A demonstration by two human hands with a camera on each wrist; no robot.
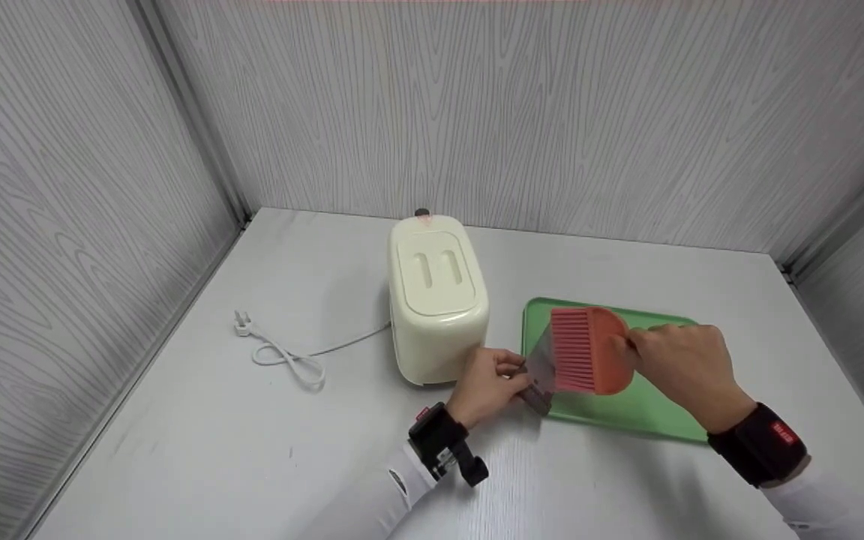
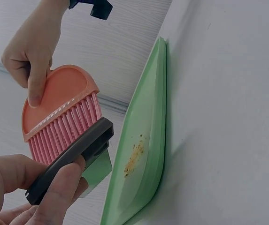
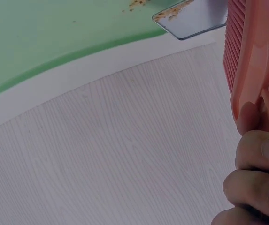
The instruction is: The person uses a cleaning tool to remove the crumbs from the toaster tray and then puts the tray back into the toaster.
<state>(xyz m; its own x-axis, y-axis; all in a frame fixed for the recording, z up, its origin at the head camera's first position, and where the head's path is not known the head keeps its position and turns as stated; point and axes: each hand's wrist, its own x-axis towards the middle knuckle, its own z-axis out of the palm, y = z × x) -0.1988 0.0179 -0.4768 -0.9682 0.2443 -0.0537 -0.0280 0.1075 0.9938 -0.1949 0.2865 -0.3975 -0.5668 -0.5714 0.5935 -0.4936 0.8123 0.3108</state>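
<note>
My left hand (image 1: 486, 386) pinches the dark handle of a flat metal scraper (image 2: 73, 157), its shiny blade over the left edge of a green tray (image 1: 649, 409). In my right hand (image 1: 683, 367) is an orange brush (image 1: 612, 352) with pink bristles, gripped by its handle. The bristles hang close by the scraper, above the tray; whether they touch the blade I cannot tell. Brown crumbs (image 2: 134, 158) lie in a small patch on the tray, seen in the left wrist view. In the right wrist view, crumbs show in the blade, seemingly reflected.
A cream toaster (image 1: 439, 330) with a lid on top stands just left of the tray, close to my left hand. Its white cord (image 1: 289, 356) runs left across the table to a loose plug (image 1: 242, 324). Wood-patterned panels (image 1: 477, 112) enclose the table's back and sides.
</note>
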